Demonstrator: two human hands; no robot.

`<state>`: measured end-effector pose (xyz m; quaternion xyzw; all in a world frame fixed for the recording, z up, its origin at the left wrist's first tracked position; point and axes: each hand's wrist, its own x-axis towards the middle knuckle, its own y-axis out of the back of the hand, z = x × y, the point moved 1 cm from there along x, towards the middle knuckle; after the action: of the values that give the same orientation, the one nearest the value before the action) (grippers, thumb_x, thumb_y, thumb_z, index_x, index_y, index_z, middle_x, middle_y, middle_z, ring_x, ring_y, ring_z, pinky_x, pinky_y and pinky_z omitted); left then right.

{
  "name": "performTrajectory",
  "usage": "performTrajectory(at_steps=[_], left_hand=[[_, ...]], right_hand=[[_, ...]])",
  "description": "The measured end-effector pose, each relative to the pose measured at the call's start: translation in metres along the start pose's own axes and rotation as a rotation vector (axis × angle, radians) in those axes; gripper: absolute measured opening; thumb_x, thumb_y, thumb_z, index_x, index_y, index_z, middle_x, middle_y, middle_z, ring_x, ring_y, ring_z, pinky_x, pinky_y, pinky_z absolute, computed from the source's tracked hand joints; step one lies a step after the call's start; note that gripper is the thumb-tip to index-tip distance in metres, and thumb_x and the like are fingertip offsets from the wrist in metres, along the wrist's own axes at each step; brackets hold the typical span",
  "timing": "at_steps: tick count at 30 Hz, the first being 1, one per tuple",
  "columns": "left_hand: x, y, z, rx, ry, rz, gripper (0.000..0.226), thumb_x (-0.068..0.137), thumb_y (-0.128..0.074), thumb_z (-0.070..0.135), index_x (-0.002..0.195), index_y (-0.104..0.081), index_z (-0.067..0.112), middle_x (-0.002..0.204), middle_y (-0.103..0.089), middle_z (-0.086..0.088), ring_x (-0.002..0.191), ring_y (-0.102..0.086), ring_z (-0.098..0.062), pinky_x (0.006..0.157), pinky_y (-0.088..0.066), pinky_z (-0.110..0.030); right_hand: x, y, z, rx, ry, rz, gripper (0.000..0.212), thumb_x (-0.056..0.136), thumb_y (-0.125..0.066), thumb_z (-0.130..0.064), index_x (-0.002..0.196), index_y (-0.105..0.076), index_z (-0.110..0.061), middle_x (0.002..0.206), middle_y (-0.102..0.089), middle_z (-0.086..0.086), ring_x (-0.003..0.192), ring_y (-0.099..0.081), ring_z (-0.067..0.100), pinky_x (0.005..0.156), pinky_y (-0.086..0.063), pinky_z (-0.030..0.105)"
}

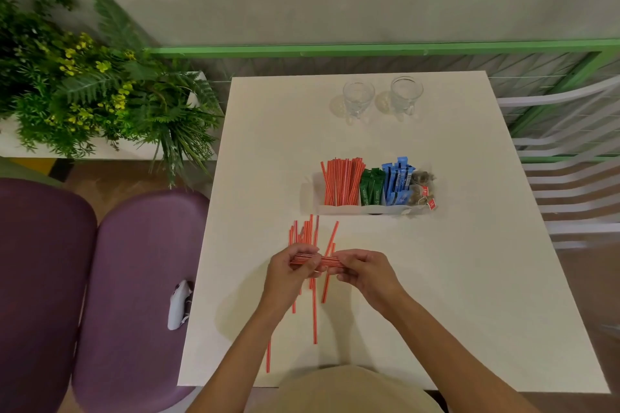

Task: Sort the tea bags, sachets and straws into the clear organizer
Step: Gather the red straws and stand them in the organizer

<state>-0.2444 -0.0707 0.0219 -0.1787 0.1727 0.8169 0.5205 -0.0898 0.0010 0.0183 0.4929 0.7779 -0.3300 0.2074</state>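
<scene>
Two hands share one grip: the left hand [290, 270] and the right hand [360, 270] both curl their fingers round a small bundle of thin red-and-white striped plastic straws [318, 260]. The bundle lies crosswise between them, the left hand pinching its left end and the right hand its right end. Whether it touches the tabletop I cannot tell.

Directly under and around the grip, loose striped straws [315, 318] lie scattered on the white square table [436, 278]. Most run lengthwise, some poking out beyond the knuckles and others trailing back toward the person. One single straw [268, 355] lies apart, below the left forearm near the table's near edge.

Beyond the grip and a little to its right stands the clear rectangular plastic organizer [372, 209]. Its compartment nearest the grip holds a dense sheaf of upright red straws [342, 181]. Further right come green stick sachets [371, 189], then blue stick sachets [397, 183] and, farthest from the hands, mesh tea bags with red tags [421, 189].

Well past the organizer, near the far edge, stand two clear drinking glasses [358, 97] side by side.

Off the table to the left of the grip are two purple padded seats [134, 278]. A small white object [179, 305] rests on the nearer one — what it is I cannot tell. Farther left sits a bank of green ferns with yellow flowers [84, 87]. A green rail [369, 50] runs behind the table, and a white slatted chair [570, 178] stands off to the right.
</scene>
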Motion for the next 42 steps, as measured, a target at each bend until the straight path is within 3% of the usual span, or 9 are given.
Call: performTrajectory(at_steps=[4,7,13,19,27,29,32,36,42], left_hand=[[-0.001,0.014,0.006,-0.123,0.022,-0.076,0.018,0.083,-0.07,0.0,0.1,-0.07,0.004,0.091,-0.074,-0.014,0.082,-0.073,-0.03,0.076,-0.06,-0.034],[0.001,0.022,0.009,-0.133,0.032,-0.143,0.021,0.08,-0.071,-0.004,0.1,-0.071,0.001,0.09,-0.074,-0.017,0.082,-0.073,-0.029,0.075,-0.06,-0.032],[0.002,0.023,0.011,0.034,0.043,-0.197,0.017,0.079,-0.072,-0.003,0.095,-0.076,0.004,0.083,-0.075,-0.013,0.078,-0.074,-0.025,0.07,-0.059,-0.026],[0.018,0.021,0.03,0.161,0.035,-0.229,0.014,0.076,-0.078,0.003,0.085,-0.079,0.013,0.081,-0.076,-0.011,0.08,-0.073,-0.028,0.081,-0.06,-0.04],[0.062,0.03,0.084,0.383,-0.095,-0.3,0.014,0.07,-0.083,0.008,0.08,-0.08,0.017,0.075,-0.075,-0.013,0.076,-0.072,-0.033,0.08,-0.059,-0.044],[0.075,0.032,0.102,0.488,-0.15,-0.286,0.015,0.066,-0.086,0.011,0.078,-0.08,0.018,0.069,-0.074,-0.01,0.067,-0.069,-0.023,0.075,-0.059,-0.038],[0.096,0.033,0.131,0.693,-0.252,-0.243,0.015,0.068,-0.085,0.008,0.081,-0.08,0.015,0.062,-0.071,0.0,0.058,-0.062,-0.007,0.064,-0.051,-0.02],[0.126,0.026,0.158,0.874,-0.339,-0.239,0.013,0.072,-0.08,0.003,0.082,-0.079,0.012,0.063,-0.067,0.006,0.062,-0.06,-0.003,0.059,-0.045,-0.009],[0.168,0.003,0.161,1.121,-0.287,-0.333,0.011,0.078,-0.069,-0.003,0.082,-0.076,0.005,0.073,-0.074,-0.009,0.06,-0.066,-0.01,0.061,-0.054,-0.021]], right_hand=[[0.001,0.003,-0.005,0.056,-0.079,-0.035,0.02,0.095,-0.055,-0.003,0.104,-0.069,0.007,0.09,-0.072,0.023,0.075,-0.071,0.024,0.066,-0.059,0.026],[0.001,0.004,-0.005,0.055,-0.119,-0.064,0.02,0.094,-0.056,-0.002,0.105,-0.068,0.009,0.089,-0.071,0.024,0.074,-0.071,0.023,0.065,-0.059,0.025],[0.0,0.006,-0.001,-0.014,-0.106,-0.09,0.02,0.094,-0.057,-0.003,0.105,-0.068,0.009,0.089,-0.071,0.025,0.073,-0.07,0.024,0.066,-0.058,0.025],[0.005,0.013,-0.003,0.091,-0.108,-0.08,0.021,0.092,-0.06,-0.003,0.107,-0.069,0.008,0.091,-0.072,0.024,0.076,-0.072,0.022,0.067,-0.059,0.024],[0.024,0.024,-0.021,0.238,-0.056,-0.018,0.018,0.09,-0.06,-0.001,0.104,-0.069,0.007,0.091,-0.073,0.023,0.076,-0.073,0.022,0.065,-0.06,0.024],[0.03,0.033,-0.018,0.269,-0.051,0.039,0.017,0.09,-0.059,0.0,0.104,-0.068,0.007,0.095,-0.072,0.025,0.079,-0.073,0.025,0.067,-0.061,0.027],[0.039,0.048,-0.006,0.054,-0.079,0.153,0.014,0.089,-0.062,-0.003,0.1,-0.069,0.003,0.094,-0.073,0.023,0.082,-0.072,0.029,0.071,-0.059,0.034],[0.045,0.063,0.017,-0.312,-0.107,0.253,0.013,0.09,-0.063,-0.011,0.089,-0.073,-0.003,0.085,-0.076,0.012,0.073,-0.071,0.022,0.067,-0.054,0.029],[0.052,0.066,0.025,-0.279,-0.084,0.288,0.016,0.09,-0.06,-0.008,0.086,-0.073,0.002,0.082,-0.075,0.016,0.071,-0.071,0.026,0.074,-0.057,0.035]])
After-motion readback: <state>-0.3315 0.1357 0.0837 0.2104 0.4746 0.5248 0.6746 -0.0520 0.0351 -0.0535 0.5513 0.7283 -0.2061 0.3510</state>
